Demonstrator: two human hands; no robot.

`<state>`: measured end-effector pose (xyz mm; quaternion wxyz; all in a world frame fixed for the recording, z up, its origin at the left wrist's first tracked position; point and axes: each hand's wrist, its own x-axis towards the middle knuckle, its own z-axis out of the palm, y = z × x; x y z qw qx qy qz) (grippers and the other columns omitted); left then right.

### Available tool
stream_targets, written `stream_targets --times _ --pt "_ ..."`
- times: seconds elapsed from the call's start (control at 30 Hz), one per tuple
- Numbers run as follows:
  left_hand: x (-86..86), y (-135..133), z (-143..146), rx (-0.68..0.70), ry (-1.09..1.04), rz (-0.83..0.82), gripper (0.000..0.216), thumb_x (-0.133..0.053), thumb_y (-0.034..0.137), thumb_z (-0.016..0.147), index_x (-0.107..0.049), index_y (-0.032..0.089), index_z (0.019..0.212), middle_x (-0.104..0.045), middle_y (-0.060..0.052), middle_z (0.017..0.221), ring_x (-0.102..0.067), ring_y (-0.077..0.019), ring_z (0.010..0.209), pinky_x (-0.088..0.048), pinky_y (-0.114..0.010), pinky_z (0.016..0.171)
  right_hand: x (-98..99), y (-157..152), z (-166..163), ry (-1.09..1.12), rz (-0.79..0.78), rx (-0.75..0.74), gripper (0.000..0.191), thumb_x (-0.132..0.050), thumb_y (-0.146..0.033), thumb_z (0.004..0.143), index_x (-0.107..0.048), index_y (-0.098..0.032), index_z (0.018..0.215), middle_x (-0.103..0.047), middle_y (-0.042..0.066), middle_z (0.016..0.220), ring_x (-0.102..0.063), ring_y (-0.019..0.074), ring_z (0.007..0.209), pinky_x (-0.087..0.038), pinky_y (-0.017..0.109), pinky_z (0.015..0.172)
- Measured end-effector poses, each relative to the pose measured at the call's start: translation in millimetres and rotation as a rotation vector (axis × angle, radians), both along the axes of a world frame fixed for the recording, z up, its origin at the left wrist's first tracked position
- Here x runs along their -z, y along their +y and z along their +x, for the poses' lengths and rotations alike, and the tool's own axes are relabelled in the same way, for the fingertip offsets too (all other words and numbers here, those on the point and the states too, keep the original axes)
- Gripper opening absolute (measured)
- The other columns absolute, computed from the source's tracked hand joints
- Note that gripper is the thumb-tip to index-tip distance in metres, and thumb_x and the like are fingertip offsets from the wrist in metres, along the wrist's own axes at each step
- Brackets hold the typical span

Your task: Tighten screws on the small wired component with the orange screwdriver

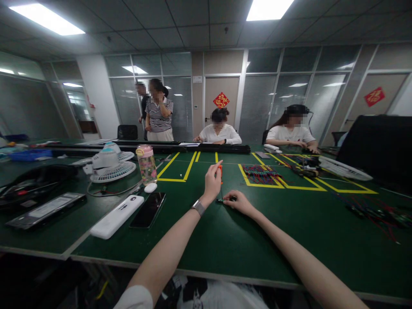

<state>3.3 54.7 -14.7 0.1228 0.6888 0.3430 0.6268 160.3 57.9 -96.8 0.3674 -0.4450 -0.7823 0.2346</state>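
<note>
My left hand (213,182), with a watch on its wrist, is closed around the orange handle of a screwdriver (221,175). The screwdriver stands upright, its thin shaft pointing down at a small circuit board (219,201) on the green table. From the right, my right hand (238,202) pinches the edge of that board, holding it at the table surface. The tip of the shaft meets the board, but the exact spot is too small to make out. Part of the board is hidden by my right fingertips.
On the left lie a phone (148,209), a white power bank (117,216), a bottle (147,165) and white fans (112,167). Bundled wires (262,175) lie inside yellow tape marks at the right, and more wired boards (380,212) farther right. Several people sit or stand across the table.
</note>
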Motion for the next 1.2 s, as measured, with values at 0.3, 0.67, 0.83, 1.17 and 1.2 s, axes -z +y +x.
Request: stream_targets --times 0.3,0.67,0.83,1.17,1.2 --pt "-0.2 -2.0 -0.3 -0.087 0.012 0.024 0.025 -0.054 0.029 0.088 -0.064 0.022 0.109 -0.055 -0.003 0.090 -0.055 -0.0138 0.081 -0.045 -0.026 0.080 -2.2 0.1 -0.1 -0.019 0.030 -0.005 0.016 -0.067 -0.028 0.071 -0.073 -0.016 0.081 -0.066 0.004 0.074 -0.060 0.0182 0.073 -0.047 0.030 0.072" --pt "1.1 1.0 -0.5 -0.081 0.014 0.027 0.025 -0.053 0.029 0.088 -0.064 0.022 0.110 -0.059 -0.004 0.091 -0.056 -0.0156 0.086 -0.044 -0.028 0.082 -4.0 -2.2 -0.8 -0.025 0.031 0.014 0.016 -0.067 -0.027 0.071 -0.073 -0.016 0.081 -0.066 0.005 0.076 -0.060 0.0189 0.075 -0.046 0.031 0.074" --pt "-0.3 -1.2 0.3 -0.027 0.021 -0.005 0.031 -0.042 0.030 0.093 -0.061 0.023 0.117 -0.058 -0.006 0.101 -0.056 -0.0158 0.092 -0.044 -0.029 0.086 -4.6 -3.0 -1.1 -0.027 0.029 0.021 0.016 -0.066 -0.027 0.071 -0.072 -0.016 0.081 -0.067 0.005 0.076 -0.060 0.0186 0.075 -0.046 0.031 0.074" --pt "0.8 -0.5 0.2 -0.088 0.013 0.040 0.025 -0.058 0.030 0.085 -0.066 0.023 0.108 -0.056 -0.003 0.091 -0.056 -0.0147 0.084 -0.045 -0.027 0.081 -1.1 0.8 -0.3 -0.022 0.028 0.003 0.016 -0.066 -0.028 0.071 -0.073 -0.016 0.080 -0.066 0.004 0.075 -0.060 0.0180 0.072 -0.046 0.030 0.072" --pt "0.2 -1.3 0.1 -0.078 0.017 0.035 0.026 -0.058 0.031 0.085 -0.065 0.024 0.109 -0.056 -0.004 0.093 -0.056 -0.0147 0.085 -0.045 -0.027 0.082 -1.4 0.5 -0.3 -0.020 0.030 0.003 0.016 -0.066 -0.028 0.071 -0.073 -0.016 0.080 -0.066 0.004 0.075 -0.060 0.0180 0.073 -0.046 0.030 0.072"
